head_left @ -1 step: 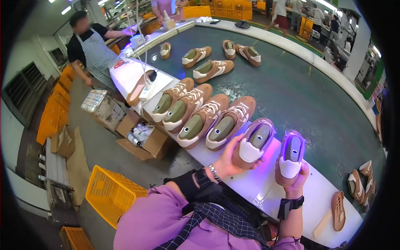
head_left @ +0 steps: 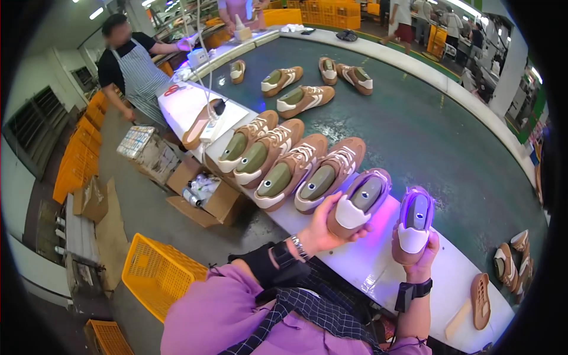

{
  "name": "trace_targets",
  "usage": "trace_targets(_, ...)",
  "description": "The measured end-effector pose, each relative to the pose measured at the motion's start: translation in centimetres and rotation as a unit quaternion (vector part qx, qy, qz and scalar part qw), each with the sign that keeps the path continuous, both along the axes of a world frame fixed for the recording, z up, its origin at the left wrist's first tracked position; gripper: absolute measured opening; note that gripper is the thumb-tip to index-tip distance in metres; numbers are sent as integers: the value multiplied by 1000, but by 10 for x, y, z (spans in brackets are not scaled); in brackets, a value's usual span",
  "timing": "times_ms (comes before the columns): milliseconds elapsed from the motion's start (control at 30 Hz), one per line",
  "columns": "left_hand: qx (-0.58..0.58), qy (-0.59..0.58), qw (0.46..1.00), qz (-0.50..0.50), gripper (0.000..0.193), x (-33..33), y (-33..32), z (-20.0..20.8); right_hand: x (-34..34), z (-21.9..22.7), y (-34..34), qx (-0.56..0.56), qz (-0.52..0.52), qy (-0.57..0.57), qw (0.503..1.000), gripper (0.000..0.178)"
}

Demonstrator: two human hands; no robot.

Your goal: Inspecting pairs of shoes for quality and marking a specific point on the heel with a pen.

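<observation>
My left hand [head_left: 324, 229] grips a brown sneaker [head_left: 351, 215] by its heel end, its white heel patch toward me and a grey shoe last or insert inside. My right hand [head_left: 421, 263] holds a matching sneaker [head_left: 413, 238] from below and behind, also heel toward me with a grey insert. Purple light falls on both shoes, which are held apart above the white bench edge [head_left: 378, 269]. Left of them, a row of several laced brown sneakers [head_left: 278, 177] stands with heels toward me, green or grey inserts inside.
More sneakers [head_left: 306, 100] lie on the green belt [head_left: 414, 118]. At right are a loose brown sole [head_left: 480, 302] and stacked shoes [head_left: 513, 263]. Below left stand a yellow crate [head_left: 155, 275] and a carton [head_left: 207, 198]. A co-worker in a striped apron [head_left: 141, 74] stands far left.
The sneaker in my left hand has tilted slightly to the left. My right hand and its sneaker look nearly unmoved.
</observation>
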State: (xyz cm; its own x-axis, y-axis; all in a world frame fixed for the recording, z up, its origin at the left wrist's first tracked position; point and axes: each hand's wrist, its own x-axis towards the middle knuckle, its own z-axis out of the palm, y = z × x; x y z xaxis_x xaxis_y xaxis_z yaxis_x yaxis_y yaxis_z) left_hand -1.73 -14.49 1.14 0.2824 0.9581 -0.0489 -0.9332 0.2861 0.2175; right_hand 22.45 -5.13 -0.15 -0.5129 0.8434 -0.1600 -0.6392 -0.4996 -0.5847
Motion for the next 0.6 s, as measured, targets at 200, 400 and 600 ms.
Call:
trace_targets(200,-139,107,984,13,69,-39,-80,29,-5,0,-2,12,28,-38,999,61)
trace_targets(400,5,542,836,-89,37,-78,-119,81,-3,-12,0,-25,-32,-44,998,60)
trace_targets(600,-54,523,806,271,30,-143,-112,76,2,-14,1,8,-9,-59,998,61)
